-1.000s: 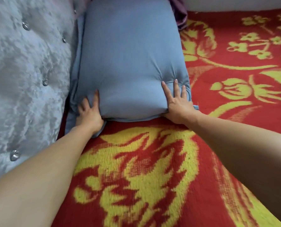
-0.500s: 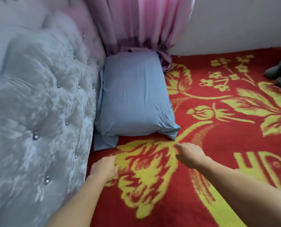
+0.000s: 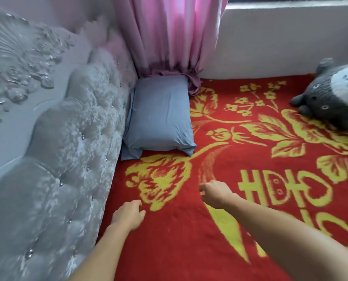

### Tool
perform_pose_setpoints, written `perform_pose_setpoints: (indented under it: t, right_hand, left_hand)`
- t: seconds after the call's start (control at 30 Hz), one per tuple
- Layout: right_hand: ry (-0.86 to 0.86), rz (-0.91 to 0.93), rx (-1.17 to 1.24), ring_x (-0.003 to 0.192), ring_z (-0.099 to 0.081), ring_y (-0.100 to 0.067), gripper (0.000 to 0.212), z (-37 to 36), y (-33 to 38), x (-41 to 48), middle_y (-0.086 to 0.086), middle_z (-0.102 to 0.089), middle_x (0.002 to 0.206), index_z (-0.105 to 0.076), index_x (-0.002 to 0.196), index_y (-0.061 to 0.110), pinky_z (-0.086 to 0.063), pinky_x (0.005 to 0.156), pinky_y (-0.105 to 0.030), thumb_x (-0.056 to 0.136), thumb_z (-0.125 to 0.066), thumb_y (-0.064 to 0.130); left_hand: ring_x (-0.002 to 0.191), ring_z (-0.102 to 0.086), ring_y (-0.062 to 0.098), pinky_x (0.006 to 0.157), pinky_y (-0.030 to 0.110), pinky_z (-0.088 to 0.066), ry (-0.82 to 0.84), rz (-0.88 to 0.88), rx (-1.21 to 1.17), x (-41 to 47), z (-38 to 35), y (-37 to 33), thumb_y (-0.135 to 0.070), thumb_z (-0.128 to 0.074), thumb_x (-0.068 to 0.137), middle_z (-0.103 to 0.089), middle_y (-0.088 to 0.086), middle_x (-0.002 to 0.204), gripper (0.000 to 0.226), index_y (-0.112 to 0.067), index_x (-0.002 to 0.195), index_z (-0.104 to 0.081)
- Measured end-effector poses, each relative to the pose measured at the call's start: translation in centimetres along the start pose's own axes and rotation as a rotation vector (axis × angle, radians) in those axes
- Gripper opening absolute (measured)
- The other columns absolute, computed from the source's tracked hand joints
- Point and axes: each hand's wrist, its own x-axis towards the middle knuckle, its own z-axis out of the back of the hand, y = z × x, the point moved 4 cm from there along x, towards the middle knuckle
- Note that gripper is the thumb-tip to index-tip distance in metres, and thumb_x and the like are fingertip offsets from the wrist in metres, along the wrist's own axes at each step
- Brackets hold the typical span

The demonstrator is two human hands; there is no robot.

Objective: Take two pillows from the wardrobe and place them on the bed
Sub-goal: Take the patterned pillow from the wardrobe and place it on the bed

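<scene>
A blue-grey pillow [image 3: 160,116] lies flat on the bed [image 3: 240,199], which is covered by a red blanket with yellow flowers. The pillow sits in the far corner against the headboard. My left hand [image 3: 128,214] hovers over the blanket near the headboard, well short of the pillow, fingers loosely curled and holding nothing. My right hand [image 3: 214,192] is also clear of the pillow, fingers bent downward and empty. No second pillow and no wardrobe are in sight.
A tufted silver headboard [image 3: 63,151] with studs runs along the left. A pink curtain [image 3: 173,35] hangs behind the pillow, its hem touching it. A grey plush toy [image 3: 331,94] lies at the far right by the white wall [image 3: 280,45].
Both hands let go of the pillow's near edge and drew back toward me. The view pulled away and rose, so the curtain, wall and plush toy came into sight.
</scene>
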Motion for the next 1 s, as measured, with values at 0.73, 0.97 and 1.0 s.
perform_pose_setpoints:
  t: [0.73, 0.97, 1.0]
  right_hand:
    - [0.017, 0.936, -0.371, 0.096, -0.064, -0.028, 0.025, -4.1, 12.9, -32.0, -0.004, -0.069, 0.104, -0.064, 0.103, 0.019, -0.050, 0.073, -0.035, 0.088, -0.047, 0.029]
    - [0.110, 1.213, -0.458, 0.113, -0.058, -0.032, 0.030, -13.4, 15.3, -49.2, -0.009, -0.064, 0.120, -0.065, 0.110, 0.023, -0.048, 0.091, -0.038, 0.086, -0.050, 0.032]
    - [0.130, 1.244, -0.474, 0.111, -0.060, -0.032, 0.028, -14.8, 15.1, -51.9, -0.010, -0.065, 0.118, -0.065, 0.108, 0.023, -0.049, 0.088, -0.037, 0.087, -0.050, 0.033]
  left_hand:
    - [0.102, -0.061, 0.034, 0.080, 0.037, -0.051, -0.335, 0.646, -0.445, -52.6, -20.2, -3.4, -0.025, -0.049, 0.088, -0.068, 0.008, 0.103, 0.021, -0.015, 0.103, -0.060]
    - [0.098, -0.063, 0.027, 0.079, 0.033, -0.052, -0.398, 0.932, -0.666, -71.1, -34.3, -9.7, -0.029, -0.054, 0.089, -0.067, 0.008, 0.109, 0.023, -0.019, 0.108, -0.062]
    - [0.097, -0.064, 0.026, 0.075, 0.031, -0.050, -0.394, 0.968, -0.681, -73.9, -36.3, -10.9, -0.030, -0.055, 0.088, -0.068, 0.006, 0.105, 0.019, -0.021, 0.104, -0.063]
